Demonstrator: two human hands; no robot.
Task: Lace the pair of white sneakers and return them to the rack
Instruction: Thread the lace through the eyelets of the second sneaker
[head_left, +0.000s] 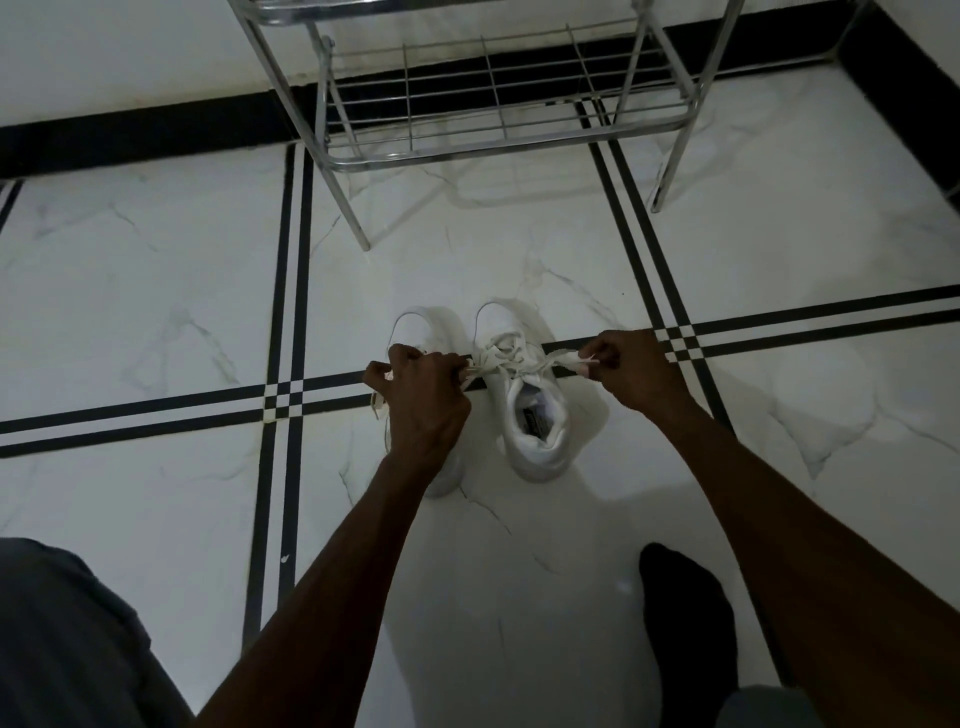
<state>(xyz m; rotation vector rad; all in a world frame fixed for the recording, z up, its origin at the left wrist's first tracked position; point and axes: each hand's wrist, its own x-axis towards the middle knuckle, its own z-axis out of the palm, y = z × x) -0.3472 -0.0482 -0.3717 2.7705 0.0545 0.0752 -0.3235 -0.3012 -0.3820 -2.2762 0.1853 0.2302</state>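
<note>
Two white sneakers stand side by side on the tiled floor, toes pointing away from me. The right sneaker (530, 410) shows its open collar and a crossed white lace (506, 358) over the tongue. My left hand (418, 395) is shut on the left end of that lace, and my right hand (621, 371) is shut on the right end, both pulled out sideways. The left sneaker (431, 325) is mostly hidden under my left hand and forearm. A chrome wire shoe rack (493, 104) stands just beyond the shoes.
The floor is white marble tile with black double stripes (283, 332). A black skirting band (145, 130) runs along the wall behind the rack. My foot in a dark sock (685, 629) rests at lower right, and my grey-clothed knee (67, 639) is at lower left.
</note>
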